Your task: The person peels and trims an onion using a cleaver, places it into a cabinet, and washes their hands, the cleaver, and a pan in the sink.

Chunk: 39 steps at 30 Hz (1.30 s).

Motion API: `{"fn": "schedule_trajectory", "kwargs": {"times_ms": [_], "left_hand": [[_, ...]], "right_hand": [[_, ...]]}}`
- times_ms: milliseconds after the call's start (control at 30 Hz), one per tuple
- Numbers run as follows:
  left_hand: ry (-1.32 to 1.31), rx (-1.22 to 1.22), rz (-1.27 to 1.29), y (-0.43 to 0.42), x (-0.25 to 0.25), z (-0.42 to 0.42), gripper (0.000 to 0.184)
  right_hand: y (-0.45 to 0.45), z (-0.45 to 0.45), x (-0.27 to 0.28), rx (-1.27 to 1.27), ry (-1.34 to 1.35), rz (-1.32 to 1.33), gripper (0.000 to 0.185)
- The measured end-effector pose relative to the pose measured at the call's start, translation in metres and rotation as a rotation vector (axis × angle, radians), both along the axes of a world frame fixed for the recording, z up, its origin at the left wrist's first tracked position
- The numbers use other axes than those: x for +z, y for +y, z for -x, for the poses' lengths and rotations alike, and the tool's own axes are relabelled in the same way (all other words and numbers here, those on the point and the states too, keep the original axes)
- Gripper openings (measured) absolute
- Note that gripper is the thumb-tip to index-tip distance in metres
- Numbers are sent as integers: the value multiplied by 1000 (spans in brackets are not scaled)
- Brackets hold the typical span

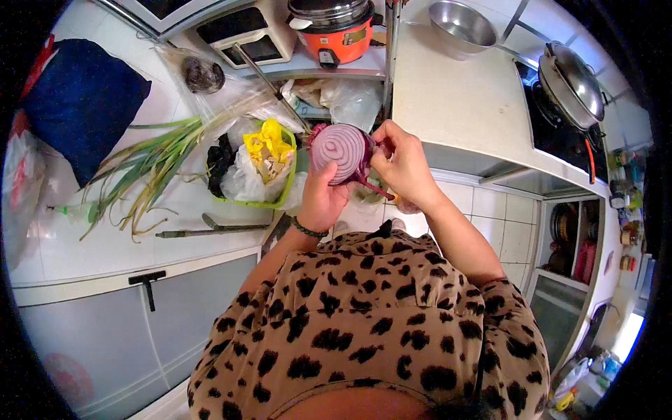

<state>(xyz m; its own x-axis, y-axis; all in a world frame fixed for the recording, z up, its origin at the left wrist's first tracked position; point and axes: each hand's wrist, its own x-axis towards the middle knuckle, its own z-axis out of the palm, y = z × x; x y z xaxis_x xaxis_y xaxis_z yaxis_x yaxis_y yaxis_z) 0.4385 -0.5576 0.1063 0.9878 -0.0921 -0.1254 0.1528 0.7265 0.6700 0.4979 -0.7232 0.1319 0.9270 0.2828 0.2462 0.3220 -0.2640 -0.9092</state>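
A halved red onion is in front of me, its cut face with pale purple rings turned up toward the camera. My left hand grips it from below, the thumb lying on the cut face. At the onion's right edge my right hand is closed, thumb and fingers pinching the purple outer skin. A strip of dark purple skin hangs loose below the right hand. Just left of the onion is a green bin lined with plastic bags.
Long green leaves lie on the white counter at left, near a dark blue cloth. An orange rice cooker sits on a shelf ahead. To the right are a steel bowl and a lidded pan on the stove.
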Motion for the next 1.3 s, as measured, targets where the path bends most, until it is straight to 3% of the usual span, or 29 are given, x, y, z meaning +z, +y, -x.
{"fn": "schedule_trajectory", "kwargs": {"times_ms": [133,200,333,467,567,633,667,733,800,867,900,933,1000,1067,1133,1167,1233,1267,1300], "left_hand": [[-17,-250,266,2,-3,-6,50],[112,-394,443,2,-4,-3,50],[43,-414,518,0,-30,-8,48],[87,-391,34,5,-34,-17,60],[59,-571,103,25,-53,-26,64],[90,-553,-33,23,-38,-22,82],[99,-546,-28,23,-37,-21,82],[139,-510,-319,25,-36,-21,88],[207,-486,-314,21,-45,-18,88],[173,-322,-192,16,-72,-16,84],[266,-289,-105,18,-74,-16,80],[282,-289,-99,17,-79,-15,80],[271,-207,7,16,-100,-18,73],[189,-203,-36,12,-130,-13,63],[434,-178,241,9,-164,-17,56],[500,-140,264,8,-179,-25,57],[568,-24,300,4,-217,-32,55],[549,45,251,4,-235,-38,54],[559,38,225,7,-246,-42,53]], "right_hand": [[-11,-14,-18,-92,85,56,9],[-18,-22,-30,57,226,-240,7],[1,-5,-19,115,94,-309,13],[5,-14,-38,0,151,-250,19],[15,-19,-54,-44,228,-280,20],[26,-17,-55,-114,239,-224,23],[31,-17,-61,-108,250,-220,23],[40,-21,-76,-116,396,-366,22],[45,-22,-78,-109,480,-386,23],[53,-24,-65,-127,966,-804,19],[53,-33,-75,-194,1055,-814,19],[50,-43,-103,-201,1070,-810,19],[42,-57,-176,-146,1298,-1044,17],[53,-54,-202,-276,1274,-886,19],[55,-60,-285,-423,1203,-600,18],[58,-62,-325,-428,1202,-596,18],[64,-60,-403,-715,713,224,22],[58,-59,-454,-713,723,228,22],[49,-57,-464,-682,582,-35,23]]}}
